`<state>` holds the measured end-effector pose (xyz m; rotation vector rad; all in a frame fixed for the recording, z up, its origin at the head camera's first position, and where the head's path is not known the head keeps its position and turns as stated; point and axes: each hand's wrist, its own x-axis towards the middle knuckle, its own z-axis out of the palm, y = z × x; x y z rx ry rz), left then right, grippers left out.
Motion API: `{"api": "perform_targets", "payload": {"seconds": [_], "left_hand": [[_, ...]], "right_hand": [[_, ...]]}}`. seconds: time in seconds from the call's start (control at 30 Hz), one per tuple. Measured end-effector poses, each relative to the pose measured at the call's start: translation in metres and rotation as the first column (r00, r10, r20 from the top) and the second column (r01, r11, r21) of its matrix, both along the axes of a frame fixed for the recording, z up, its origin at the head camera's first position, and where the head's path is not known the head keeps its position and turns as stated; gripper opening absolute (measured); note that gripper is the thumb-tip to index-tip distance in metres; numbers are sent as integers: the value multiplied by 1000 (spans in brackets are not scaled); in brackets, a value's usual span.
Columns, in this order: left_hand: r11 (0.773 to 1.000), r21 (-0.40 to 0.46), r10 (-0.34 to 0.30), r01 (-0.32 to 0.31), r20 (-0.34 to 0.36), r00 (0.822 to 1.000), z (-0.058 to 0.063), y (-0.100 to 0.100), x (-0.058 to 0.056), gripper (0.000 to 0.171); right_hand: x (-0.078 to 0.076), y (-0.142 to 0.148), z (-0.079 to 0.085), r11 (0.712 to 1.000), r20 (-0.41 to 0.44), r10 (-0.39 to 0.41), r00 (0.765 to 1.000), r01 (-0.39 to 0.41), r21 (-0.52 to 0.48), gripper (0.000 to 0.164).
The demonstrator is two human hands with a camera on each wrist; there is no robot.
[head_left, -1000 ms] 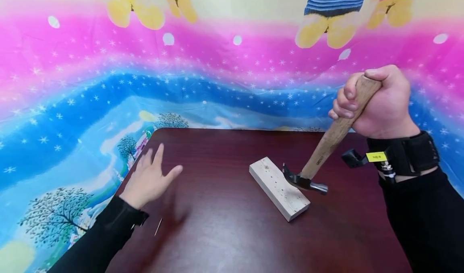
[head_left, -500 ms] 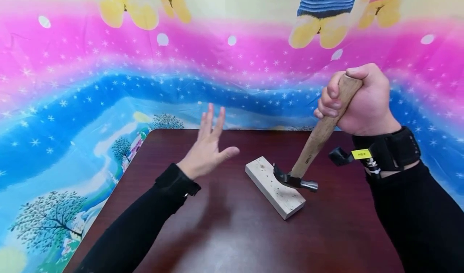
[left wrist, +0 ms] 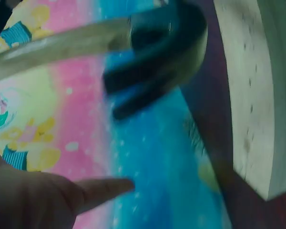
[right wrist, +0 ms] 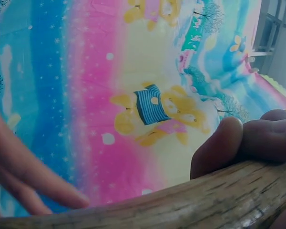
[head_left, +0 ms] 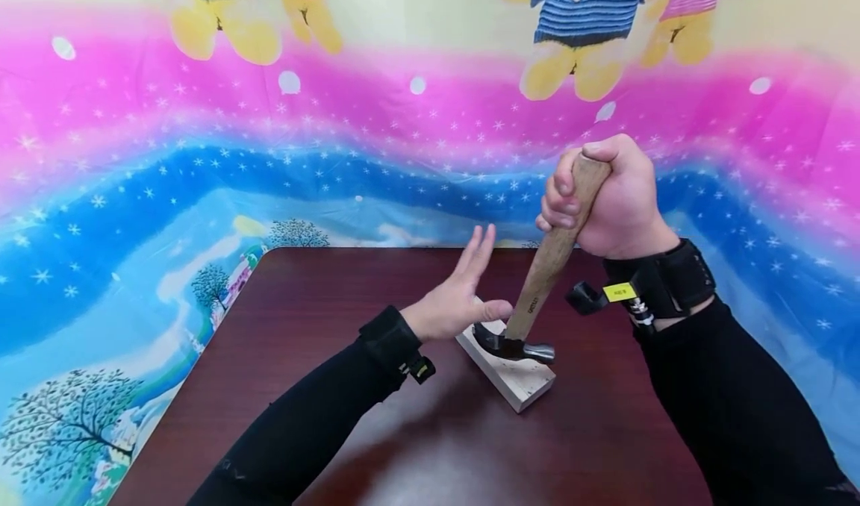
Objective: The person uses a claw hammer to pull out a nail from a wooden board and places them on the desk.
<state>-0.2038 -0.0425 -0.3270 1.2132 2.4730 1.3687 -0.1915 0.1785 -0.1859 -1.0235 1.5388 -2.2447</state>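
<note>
My right hand (head_left: 614, 200) grips a claw hammer (head_left: 551, 267) near the end of its wooden handle. The head hangs low, overlapping a pale wooden block (head_left: 520, 386) in the head view. That block lies slantwise on the table, its top dotted with small dark marks. Beside the hammer's neck is my left hand (head_left: 453, 308), fingers stretched out and thumb tip right at the handle's lower end. In the left wrist view the forked claw (left wrist: 148, 76) shows above my left thumb. The right wrist view has my left hand's fingers (right wrist: 33, 176) close behind the handle (right wrist: 181, 205).
The dark red-brown table (head_left: 336, 289) has a rounded far left corner. A patterned cloth backdrop (head_left: 376, 140) with bears and snowflakes hangs behind and to the left of it. My left sleeve (head_left: 302, 416) crosses the table's front.
My left hand has swung rightwards from the table's left side to the hammer. The right hand and hammer have shifted left. A thin nail-like piece, seen a second ago at left, no longer shows.
</note>
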Motion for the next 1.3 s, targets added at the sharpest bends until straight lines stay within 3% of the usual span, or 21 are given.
{"api": "perform_targets", "payload": {"seconds": [0.2,0.3,0.53,0.63,0.9,1.07,1.3], "left_hand": [[980,133,-162,148,102,982,-14,14,7,106],[974,154,-184,168,101,978,-17,18,11,109],[994,25,-102,104,-58,993,-18,20,14,104],[998,-9,-64,64,-91,994,-17,19,16,104],[999,42,1,3,-88,996,-19,17,20,95],[996,91,14,-4,-110,994,-21,12,23,95],[994,101,35,-27,-83,996,-17,4,28,94]], "right_hand": [[-1,-8,-4,999,-11,-46,999,45,-9,45],[-2,-10,-5,999,-18,-50,999,50,-12,46],[-3,-10,-4,999,20,-23,1000,24,-37,43],[-3,-10,-4,998,47,2,999,1,-63,40],[-3,-13,-3,996,87,43,995,-36,-80,42],[-3,-19,-5,998,51,11,999,-8,-59,45],[-4,-24,-4,998,43,-5,999,8,-65,49]]}}
